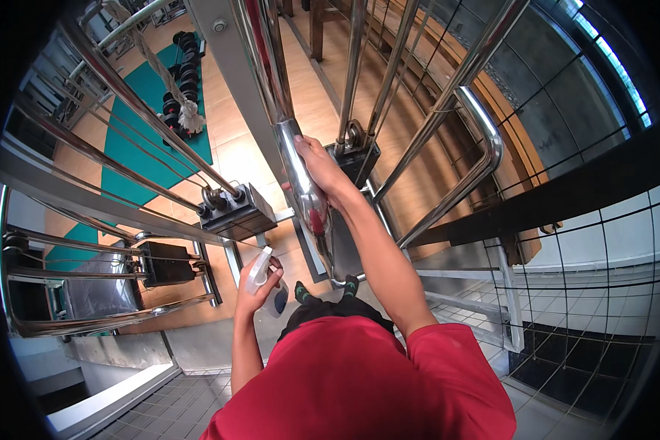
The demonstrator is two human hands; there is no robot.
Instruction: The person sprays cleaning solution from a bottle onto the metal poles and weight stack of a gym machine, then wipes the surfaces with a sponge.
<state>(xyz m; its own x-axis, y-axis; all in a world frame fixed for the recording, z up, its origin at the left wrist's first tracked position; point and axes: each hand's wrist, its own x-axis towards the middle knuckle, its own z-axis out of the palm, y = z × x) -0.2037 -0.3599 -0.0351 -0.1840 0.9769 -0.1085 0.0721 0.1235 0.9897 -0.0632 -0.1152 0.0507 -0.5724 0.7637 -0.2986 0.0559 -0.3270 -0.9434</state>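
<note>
My left hand (261, 280) is closed around the neck of a spray bottle (261, 269) with a white trigger head; the lower part of the bottle hangs below the hand, and its contents cannot be told. My right hand (320, 170) is wrapped round a thick chromed post (300, 165) of a gym machine, thumb on the near face and fingers mostly hidden behind it. Whether a cloth lies under that palm cannot be seen. Black weight stacks (242, 214) on chromed guide rods stand to either side of the post.
Chromed rods and a bent handle tube (489, 137) rise around me. A knotted rope (190, 115) hangs at the upper left, over dumbbells (187, 77) on a green mat (137, 148). Wire mesh (577, 242), a dark beam (555, 203) and a wooden bench are at the right.
</note>
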